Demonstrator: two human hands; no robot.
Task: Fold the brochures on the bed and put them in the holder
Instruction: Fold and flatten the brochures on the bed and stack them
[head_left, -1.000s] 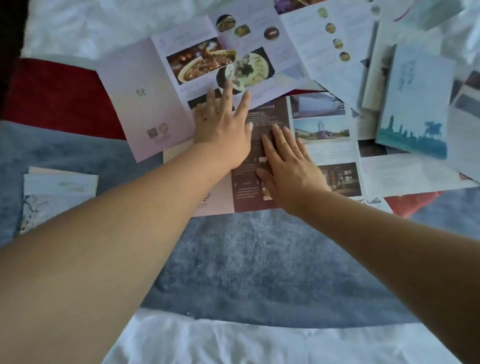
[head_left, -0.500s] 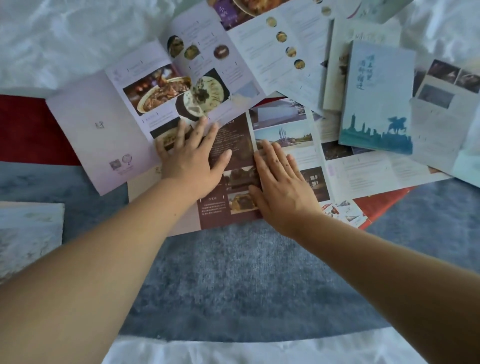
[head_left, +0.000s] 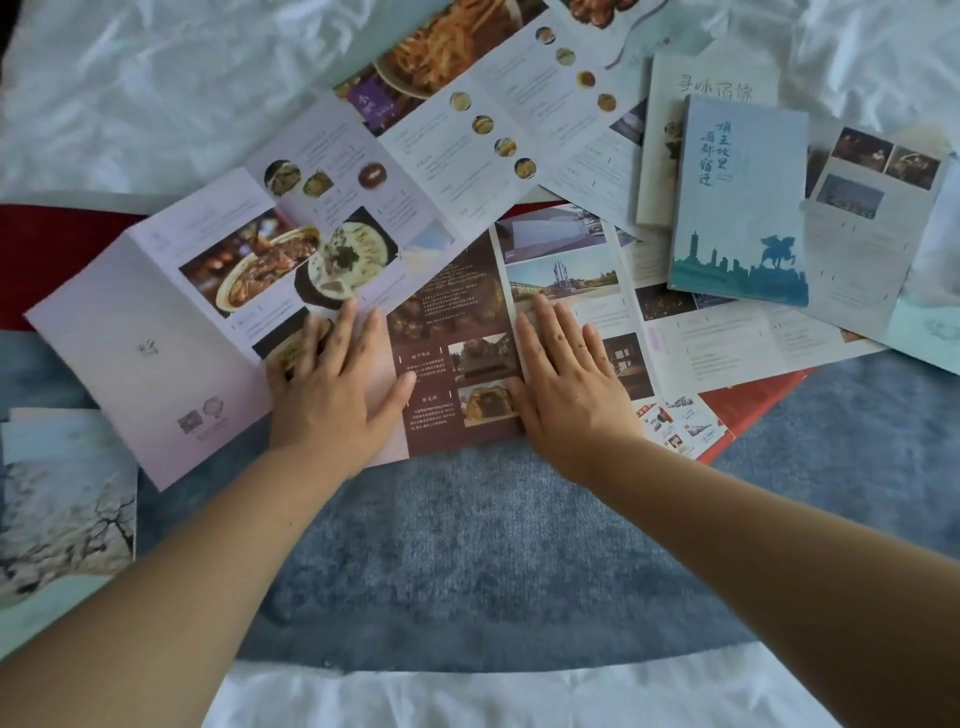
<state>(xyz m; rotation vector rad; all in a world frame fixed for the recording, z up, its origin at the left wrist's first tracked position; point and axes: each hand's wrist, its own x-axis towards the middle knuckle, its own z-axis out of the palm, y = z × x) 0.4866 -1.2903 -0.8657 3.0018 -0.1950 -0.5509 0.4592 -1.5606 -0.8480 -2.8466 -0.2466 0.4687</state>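
Pressing flat, left hand (head_left: 332, 395), right hand (head_left: 566, 389), brown brochure (head_left: 457, 306)

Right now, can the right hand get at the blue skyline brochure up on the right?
Probably yes. The blue skyline brochure lies on top of the pile, uncovered, and only flat sheets lie between it and the right hand, which rests flat on the brown brochure.

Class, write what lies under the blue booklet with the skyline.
The blue booklet lies over a cream booklet and an open leaflet; what they show beneath it is covered.
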